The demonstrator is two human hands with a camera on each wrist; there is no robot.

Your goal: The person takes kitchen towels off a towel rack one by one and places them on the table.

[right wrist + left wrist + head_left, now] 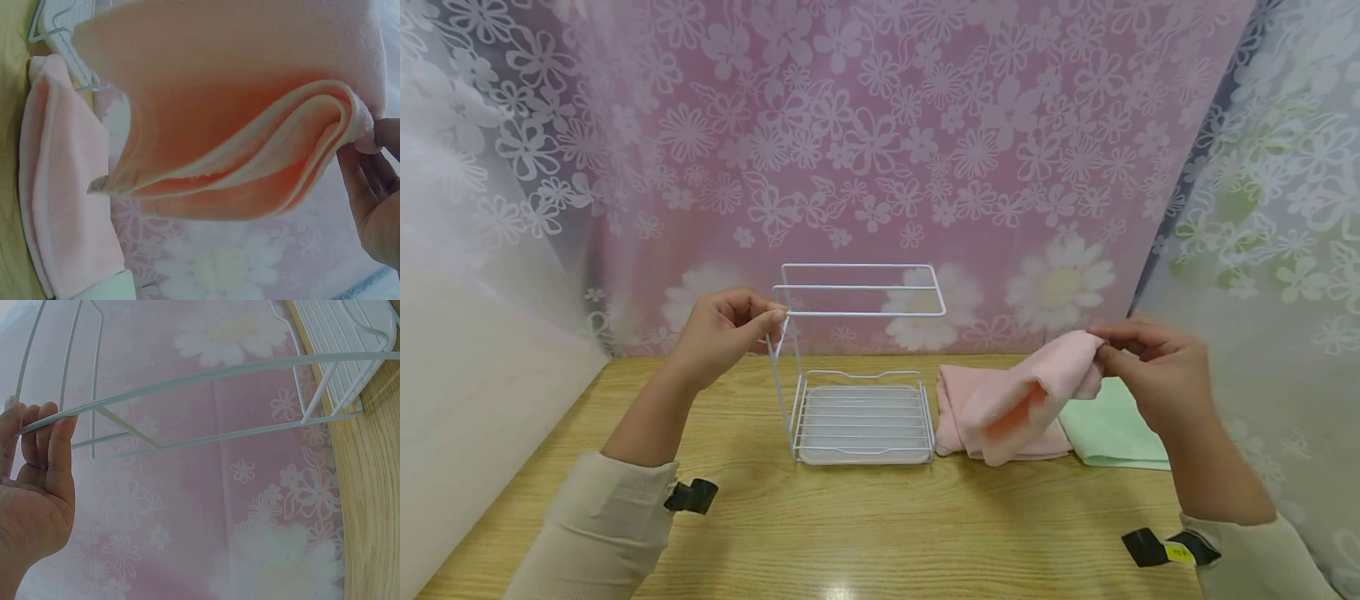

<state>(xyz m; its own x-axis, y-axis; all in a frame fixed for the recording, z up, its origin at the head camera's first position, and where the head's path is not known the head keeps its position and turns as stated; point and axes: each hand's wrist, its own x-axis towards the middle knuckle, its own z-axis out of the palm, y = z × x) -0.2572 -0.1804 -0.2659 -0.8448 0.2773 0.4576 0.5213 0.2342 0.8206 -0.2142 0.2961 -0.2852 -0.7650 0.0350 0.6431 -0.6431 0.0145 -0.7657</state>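
Note:
A white wire rack [865, 315] stands on the table, with a white tray [865, 425] under the bars of its base. My left hand [718, 333] pinches the rack's upright at the upper left corner; the left wrist view shows the fingers and thumb round the wire [206, 374]. My right hand [1161, 375] pinches a folded pink towel [1037, 387] by its upper right end, and the towel hangs in the air at a slant. Beneath it lies another folded pink towel [72, 175], partly hidden in the head view.
A folded light green towel [1108, 425] lies at the right, partly behind my right forearm. The wooden table [850, 533] ends at a pink flowered curtain [850, 167] behind, with pale curtains on both sides.

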